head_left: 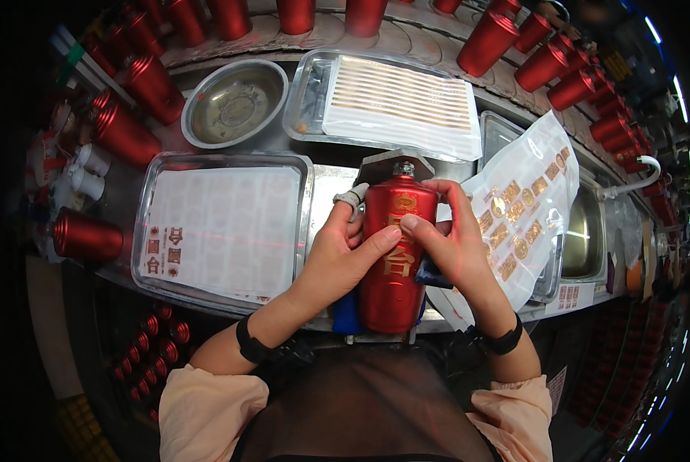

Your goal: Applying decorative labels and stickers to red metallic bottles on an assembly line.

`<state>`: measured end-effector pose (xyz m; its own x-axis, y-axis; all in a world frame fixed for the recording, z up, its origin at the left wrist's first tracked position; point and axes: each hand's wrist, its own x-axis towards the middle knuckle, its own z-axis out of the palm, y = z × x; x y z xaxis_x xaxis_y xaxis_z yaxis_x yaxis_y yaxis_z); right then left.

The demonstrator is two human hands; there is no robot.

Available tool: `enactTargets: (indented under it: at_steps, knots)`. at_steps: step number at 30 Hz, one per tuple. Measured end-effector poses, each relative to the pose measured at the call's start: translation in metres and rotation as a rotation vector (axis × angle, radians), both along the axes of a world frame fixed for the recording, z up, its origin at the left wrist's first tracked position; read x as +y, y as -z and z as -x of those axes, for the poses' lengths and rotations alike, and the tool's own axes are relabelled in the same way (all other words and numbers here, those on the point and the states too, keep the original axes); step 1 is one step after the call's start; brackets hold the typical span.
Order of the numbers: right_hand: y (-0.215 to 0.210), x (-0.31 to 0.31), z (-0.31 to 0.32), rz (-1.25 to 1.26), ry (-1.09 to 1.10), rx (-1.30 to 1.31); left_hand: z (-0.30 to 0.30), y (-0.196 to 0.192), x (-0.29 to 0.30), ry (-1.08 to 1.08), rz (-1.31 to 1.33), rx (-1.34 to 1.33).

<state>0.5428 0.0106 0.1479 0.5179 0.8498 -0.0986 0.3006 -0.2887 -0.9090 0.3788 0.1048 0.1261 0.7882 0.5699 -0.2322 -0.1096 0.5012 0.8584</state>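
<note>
From the head view, I see a red bottle lying in the middle, right in front of me. My left hand curls around its left side, thumb pressing on the gold marks. My right hand grips its right side, fingers bent over the top. Left of the bottle sits a tray of sticker sheets. Behind it is a round metal bowl. Right of it lies a clear bag of gold stickers. Many red bottles stand around the back.
</note>
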Motion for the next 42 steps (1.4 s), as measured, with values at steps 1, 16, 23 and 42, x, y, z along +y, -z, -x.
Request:
enactTargets:
  at_steps: [1,16,23,42]
  knots:
    - [-0.001,0.000,0.001,0.009,0.005,0.037,0.000,0.001,0.000,-0.009,-0.007,-0.011]
    - [0.005,-0.004,-0.002,-0.057,0.002,0.173,0.002,0.001,0.000,-0.011,-0.002,-0.019]
    - [-0.002,-0.010,0.003,-0.016,-0.009,0.185,-0.001,-0.002,0.006,-0.022,0.051,-0.028]
    - [-0.001,-0.007,0.002,-0.047,0.003,0.207,-0.004,-0.001,0.006,-0.030,0.039,-0.055]
